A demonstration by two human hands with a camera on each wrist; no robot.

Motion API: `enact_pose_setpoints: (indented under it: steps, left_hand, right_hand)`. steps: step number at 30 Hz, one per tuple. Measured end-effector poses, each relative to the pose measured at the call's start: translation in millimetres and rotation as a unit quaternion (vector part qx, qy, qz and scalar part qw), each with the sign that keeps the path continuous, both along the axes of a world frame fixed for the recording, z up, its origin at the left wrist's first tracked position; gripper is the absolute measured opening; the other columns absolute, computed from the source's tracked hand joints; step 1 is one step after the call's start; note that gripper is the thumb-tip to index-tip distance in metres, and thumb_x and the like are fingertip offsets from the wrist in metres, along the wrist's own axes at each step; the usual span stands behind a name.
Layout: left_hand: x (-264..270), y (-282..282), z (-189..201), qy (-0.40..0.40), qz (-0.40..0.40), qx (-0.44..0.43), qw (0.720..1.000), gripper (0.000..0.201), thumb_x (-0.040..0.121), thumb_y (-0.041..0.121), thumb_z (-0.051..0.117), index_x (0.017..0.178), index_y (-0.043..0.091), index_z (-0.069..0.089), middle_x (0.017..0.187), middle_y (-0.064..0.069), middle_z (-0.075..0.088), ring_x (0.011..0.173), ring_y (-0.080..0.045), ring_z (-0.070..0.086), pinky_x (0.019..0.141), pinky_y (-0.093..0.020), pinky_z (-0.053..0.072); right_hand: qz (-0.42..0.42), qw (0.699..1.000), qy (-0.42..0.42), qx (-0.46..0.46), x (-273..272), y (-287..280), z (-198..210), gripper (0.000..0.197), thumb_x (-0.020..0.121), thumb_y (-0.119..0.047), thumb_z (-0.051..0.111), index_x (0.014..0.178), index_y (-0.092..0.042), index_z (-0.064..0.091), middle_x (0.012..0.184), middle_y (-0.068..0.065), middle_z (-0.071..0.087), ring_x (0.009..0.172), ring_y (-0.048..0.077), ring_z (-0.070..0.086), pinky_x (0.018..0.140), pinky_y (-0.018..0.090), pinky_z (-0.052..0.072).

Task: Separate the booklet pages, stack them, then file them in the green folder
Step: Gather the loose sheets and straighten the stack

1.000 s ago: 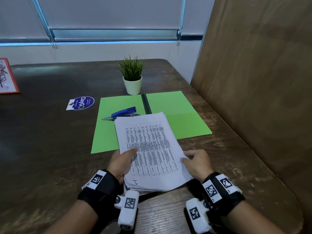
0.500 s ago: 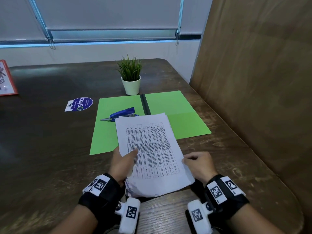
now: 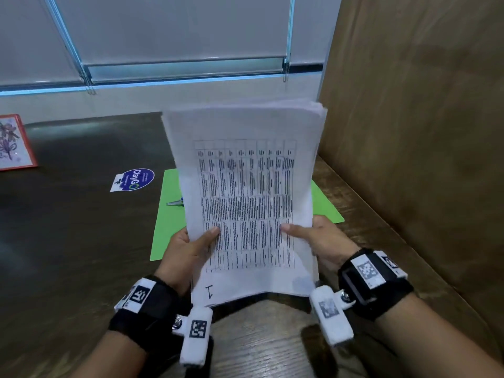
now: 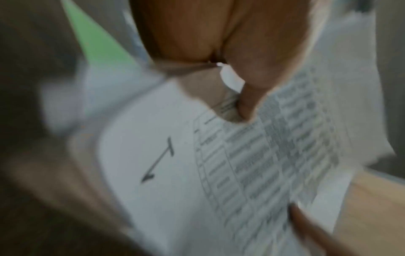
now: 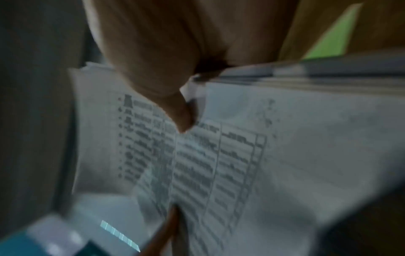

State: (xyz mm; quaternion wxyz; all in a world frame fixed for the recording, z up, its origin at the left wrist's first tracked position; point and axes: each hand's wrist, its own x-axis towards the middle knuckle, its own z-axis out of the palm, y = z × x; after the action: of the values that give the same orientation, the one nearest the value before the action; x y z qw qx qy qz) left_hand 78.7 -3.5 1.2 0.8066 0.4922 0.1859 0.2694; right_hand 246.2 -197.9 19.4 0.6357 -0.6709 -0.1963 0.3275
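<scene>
A stack of white printed pages (image 3: 245, 192) stands tilted up off the table, a table of text on its top sheet. My left hand (image 3: 191, 245) grips its lower left edge, thumb on the front. My right hand (image 3: 313, 237) grips the lower right edge the same way. Both wrist views are blurred: the left one shows my thumb on the pages (image 4: 252, 164), the right one shows my thumb on the pages (image 5: 219, 164). The open green folder (image 3: 166, 222) lies flat behind the stack, mostly hidden by it.
A blue stapler's tip (image 3: 176, 202) pokes out on the folder's left half. A round blue sticker (image 3: 135, 180) lies left of the folder, a red-framed card (image 3: 13, 143) at the far left. A wooden partition (image 3: 422, 132) walls the right side.
Both hands have lifted the page stack from lying flat on the table to standing up in front of me. It now hides the plant and most of the folder.
</scene>
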Motion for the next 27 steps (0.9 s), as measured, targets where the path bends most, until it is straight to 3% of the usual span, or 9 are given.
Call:
enact_pose_setpoints:
  steps: [2, 5, 7, 10, 14, 16, 19, 23, 27]
  left_hand:
    - [4.0, -6.0, 11.6, 0.011, 0.068, 0.057, 0.996, 0.009, 0.087, 0.005, 0.070, 0.092, 0.009, 0.075, 0.093, -0.009, 0.079, 0.081, -0.020, 0.076, 0.070, -0.034, 0.061]
    - [10.4, -18.3, 23.1, 0.009, 0.186, 0.136, 0.973, 0.021, 0.092, 0.008, 0.070, 0.075, 0.018, 0.078, 0.082, 0.005, 0.079, 0.079, -0.012, 0.076, 0.070, -0.029, 0.062]
    - [10.7, -20.8, 24.2, 0.012, 0.220, 0.157, 0.963, 0.015, 0.087, 0.012, 0.077, 0.075, 0.021, 0.074, 0.073, 0.016, 0.076, 0.072, -0.002, 0.073, 0.065, -0.020, 0.059]
    - [6.8, -19.4, 18.4, 0.036, 0.189, 0.176, 0.965, 0.014, 0.077, 0.014, 0.083, 0.082, 0.022, 0.072, 0.078, 0.016, 0.077, 0.071, 0.002, 0.072, 0.064, -0.018, 0.058]
    - [1.6, -9.0, 34.2, 0.043, 0.125, 0.189, 0.973, 0.033, 0.065, 0.027, 0.088, 0.094, 0.022, 0.074, 0.088, 0.012, 0.079, 0.084, -0.005, 0.074, 0.074, -0.026, 0.058]
    - [4.3, -6.1, 51.5, 0.041, 0.125, 0.226, 0.965, 0.036, 0.069, 0.031, 0.088, 0.101, 0.023, 0.074, 0.095, 0.014, 0.079, 0.094, -0.006, 0.074, 0.083, -0.029, 0.059]
    - [12.3, -7.0, 76.6, 0.010, 0.149, 0.274, 0.950, 0.015, 0.084, 0.023, 0.077, 0.097, 0.029, 0.074, 0.089, 0.022, 0.077, 0.093, -0.001, 0.073, 0.086, -0.024, 0.059]
    - [11.5, -9.2, 82.0, -0.022, 0.138, 0.271, 0.953, 0.023, 0.077, 0.027, 0.078, 0.099, 0.027, 0.074, 0.095, 0.018, 0.078, 0.098, -0.003, 0.072, 0.085, -0.020, 0.057]
    - [0.8, -10.1, 69.2, -0.007, 0.099, 0.244, 0.965, 0.040, 0.069, 0.025, 0.077, 0.108, 0.018, 0.072, 0.098, 0.012, 0.079, 0.096, -0.005, 0.073, 0.085, -0.024, 0.060]
  right_hand:
    - [-0.025, 0.994, -0.098, 0.044, -9.7, 8.5, 12.9, 0.045, 0.077, -0.037, 0.081, 0.098, 0.001, 0.073, 0.105, 0.029, 0.070, 0.103, 0.046, 0.065, 0.088, 0.062, 0.053]
    - [-0.054, 0.979, -0.160, 0.115, -28.0, 18.8, 23.3, 0.014, 0.092, -0.024, 0.069, 0.095, -0.011, 0.075, 0.094, 0.006, 0.077, 0.089, 0.023, 0.074, 0.077, 0.042, 0.060]
    - [-0.061, 0.976, -0.155, 0.137, -37.0, 22.2, 19.1, 0.015, 0.090, -0.028, 0.070, 0.096, -0.015, 0.076, 0.097, 0.007, 0.077, 0.093, 0.029, 0.073, 0.081, 0.048, 0.059]
    - [-0.085, 0.977, -0.162, 0.110, -33.2, 17.2, 4.9, 0.002, 0.086, -0.018, 0.076, 0.087, -0.018, 0.077, 0.097, 0.012, 0.076, 0.094, 0.031, 0.072, 0.083, 0.054, 0.058]
    - [-0.056, 0.975, -0.166, 0.140, -24.8, 4.9, 21.4, 0.017, 0.085, -0.009, 0.076, 0.098, -0.021, 0.077, 0.108, 0.010, 0.075, 0.104, 0.028, 0.070, 0.090, 0.052, 0.056]
    - [-0.045, 0.967, -0.206, 0.140, -21.1, 7.1, 37.9, 0.017, 0.089, -0.010, 0.071, 0.100, -0.022, 0.074, 0.110, 0.016, 0.073, 0.105, 0.035, 0.068, 0.092, 0.056, 0.054]
    - [-0.053, 0.952, -0.260, 0.151, -20.0, 13.0, 62.6, 0.010, 0.092, -0.015, 0.069, 0.095, -0.023, 0.071, 0.107, 0.029, 0.068, 0.101, 0.046, 0.063, 0.086, 0.059, 0.052]
    - [-0.044, 0.943, -0.275, 0.182, -15.3, 7.5, 65.5, 0.017, 0.092, -0.010, 0.068, 0.103, -0.022, 0.071, 0.099, 0.001, 0.074, 0.091, 0.015, 0.070, 0.082, 0.033, 0.055]
    - [-0.029, 0.963, -0.210, 0.164, -14.1, 2.6, 54.8, 0.021, 0.087, -0.004, 0.072, 0.102, -0.019, 0.073, 0.106, 0.005, 0.076, 0.101, 0.022, 0.071, 0.090, 0.042, 0.057]
